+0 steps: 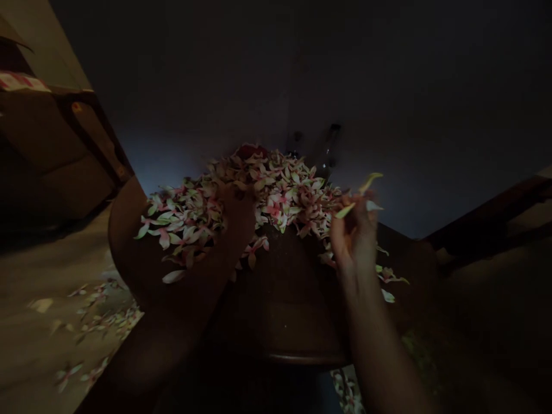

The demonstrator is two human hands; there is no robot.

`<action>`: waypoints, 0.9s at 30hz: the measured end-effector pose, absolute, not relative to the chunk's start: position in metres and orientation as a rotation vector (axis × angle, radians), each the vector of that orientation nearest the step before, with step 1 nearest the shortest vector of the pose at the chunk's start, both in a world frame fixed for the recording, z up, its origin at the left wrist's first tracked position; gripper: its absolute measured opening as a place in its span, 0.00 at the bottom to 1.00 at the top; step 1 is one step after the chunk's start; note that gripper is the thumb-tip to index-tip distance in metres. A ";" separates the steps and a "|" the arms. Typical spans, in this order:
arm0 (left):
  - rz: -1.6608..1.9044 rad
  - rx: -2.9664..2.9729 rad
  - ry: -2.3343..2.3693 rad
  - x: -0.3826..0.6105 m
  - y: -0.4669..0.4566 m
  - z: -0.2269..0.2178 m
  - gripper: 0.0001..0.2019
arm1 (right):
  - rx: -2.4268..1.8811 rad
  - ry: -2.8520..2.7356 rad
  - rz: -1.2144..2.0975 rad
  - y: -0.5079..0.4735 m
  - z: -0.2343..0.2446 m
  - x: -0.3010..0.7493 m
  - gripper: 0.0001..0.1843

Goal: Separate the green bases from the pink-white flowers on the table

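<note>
A pile of loose pink-and-white flowers (280, 201) covers the back of a dark, round-edged wooden table (284, 316) — a sweeping forearm could spill outlying blooms. Left hand (240, 202) reaches into the pile; finger state untellable, shadowed. Right hand (359, 233), raised beside it, fingers curled, pinches a pale-yellow-petalled flower (369, 183).

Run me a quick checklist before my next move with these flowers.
1. Right hand holding a flower: ok; yellowish petals stick out around the fingertips.
2. Left hand at the flower pile: ok; it reaches into the pile.
3. Left hand gripping a flower: cannot tell; too dark there.
4. All flowers up on the wooden tabletop: not ok; some lie scattered on the floor.
5. Bottle behind the pile standing clear of it: cannot tell; its base is hidden.
</note>
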State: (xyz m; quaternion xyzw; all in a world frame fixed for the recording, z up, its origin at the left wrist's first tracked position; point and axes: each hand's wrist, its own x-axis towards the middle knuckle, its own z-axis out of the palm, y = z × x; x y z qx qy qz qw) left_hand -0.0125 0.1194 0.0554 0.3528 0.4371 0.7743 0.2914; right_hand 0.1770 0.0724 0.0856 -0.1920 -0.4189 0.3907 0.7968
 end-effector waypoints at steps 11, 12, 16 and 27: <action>1.983 1.360 1.149 0.012 0.091 0.071 0.13 | -1.260 -1.285 0.341 -0.002 0.060 0.270 0.38; 1.989 1.364 1.148 0.013 0.092 0.071 0.14 | -1.345 -1.317 0.250 -0.004 0.057 0.277 0.39; 1.980 1.403 1.103 0.012 0.094 0.070 0.11 | -1.517 -1.332 -0.238 -0.011 0.068 0.275 0.32; 1.782 1.602 1.138 0.009 0.092 0.069 0.09 | -0.708 -1.577 0.625 0.094 0.092 0.144 0.14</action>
